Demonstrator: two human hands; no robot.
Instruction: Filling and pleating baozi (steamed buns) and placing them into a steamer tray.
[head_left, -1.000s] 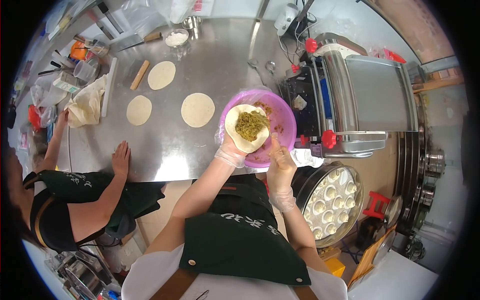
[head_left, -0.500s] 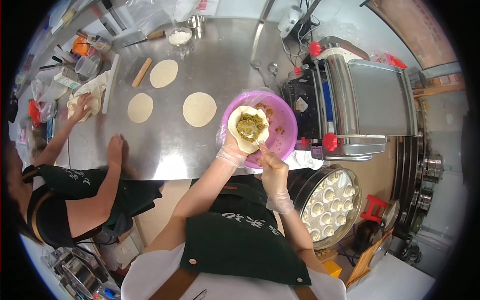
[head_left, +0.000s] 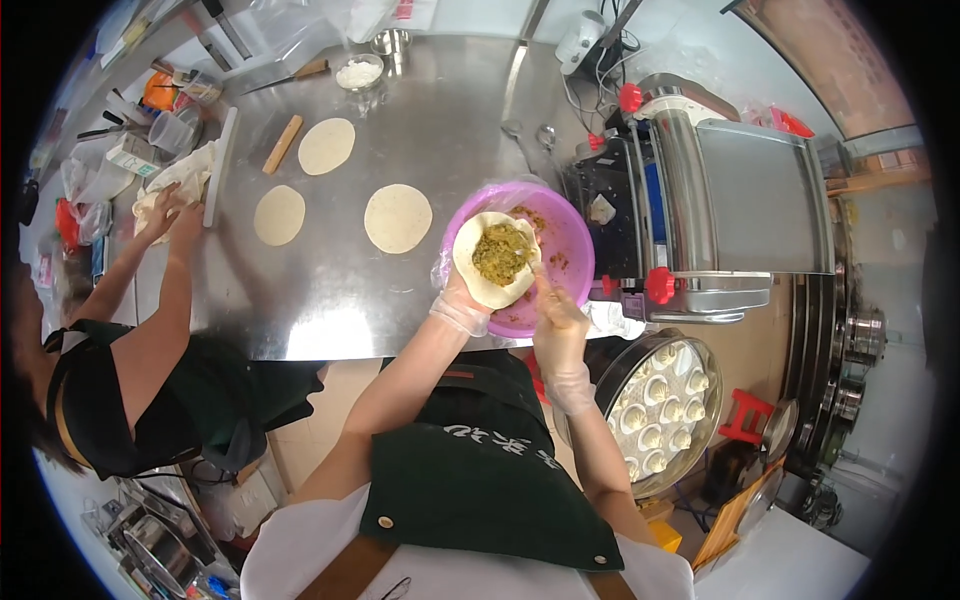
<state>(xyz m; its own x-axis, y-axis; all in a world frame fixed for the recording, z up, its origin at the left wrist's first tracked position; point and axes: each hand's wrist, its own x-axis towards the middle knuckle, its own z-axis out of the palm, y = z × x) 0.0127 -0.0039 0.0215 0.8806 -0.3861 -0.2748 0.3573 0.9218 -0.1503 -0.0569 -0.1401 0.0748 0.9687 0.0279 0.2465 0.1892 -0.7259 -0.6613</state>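
Observation:
My left hand [head_left: 461,301], in a clear plastic glove, cups a round dough wrapper [head_left: 467,262] from beneath. A mound of greenish-brown chopped filling [head_left: 501,254] lies in the middle of the wrapper. My gloved right hand [head_left: 559,325] is closed around a metal spoon, whose end [head_left: 524,254] rests at the right side of the filling; most of its handle is hidden by my fingers. Both hands are over a pink bowl [head_left: 578,225], which has bits of filling on its inner wall and plastic film at its rim.
Three flat dough rounds [head_left: 398,219] and a small rolling pin [head_left: 283,144] lie on the steel table [head_left: 450,110]. A dough-rolling machine [head_left: 690,190] stands right. Below it, a round steamer [head_left: 655,410] holds several filled buns. At left, a co-worker's hands [head_left: 180,212] handle a cloth.
My right hand has shifted slightly right and down, with the spoon now at the filling's right side. The filling looks flatter and fuller. The co-worker's nearer hand has moved to the cloth.

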